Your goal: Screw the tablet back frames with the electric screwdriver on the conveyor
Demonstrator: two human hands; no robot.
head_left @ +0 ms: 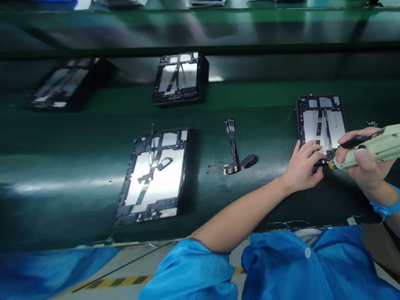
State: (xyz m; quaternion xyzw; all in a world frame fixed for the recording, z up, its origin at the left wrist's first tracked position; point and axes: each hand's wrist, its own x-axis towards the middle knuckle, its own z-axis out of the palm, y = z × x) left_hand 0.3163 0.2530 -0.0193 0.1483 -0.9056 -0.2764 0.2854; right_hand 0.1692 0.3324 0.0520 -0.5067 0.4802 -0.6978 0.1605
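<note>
My right hand [368, 162] is wrapped round a pale green electric screwdriver [379, 146]. The tool's yellow-collared tip points at the lower edge of an opened tablet housing [339, 125] at the right. My left hand [303, 166] rests on that same lower edge, its fingers spread and slightly bent, the thumb apart below them. Exactly what lies under those fingertips is hidden. Left of this hand, a small circuit board with flex cable [231, 168] and a small black module [249, 161] lie on the green bench.
Another tablet housing [164, 175] lies at centre left, with a loose flat part on it. Two more housings, one upper middle [178, 79] and one upper left [62, 85], sit farther back. Tiny screws [372, 123] are scattered near the screwdriver. The bench's front edge [268, 229] runs before my body.
</note>
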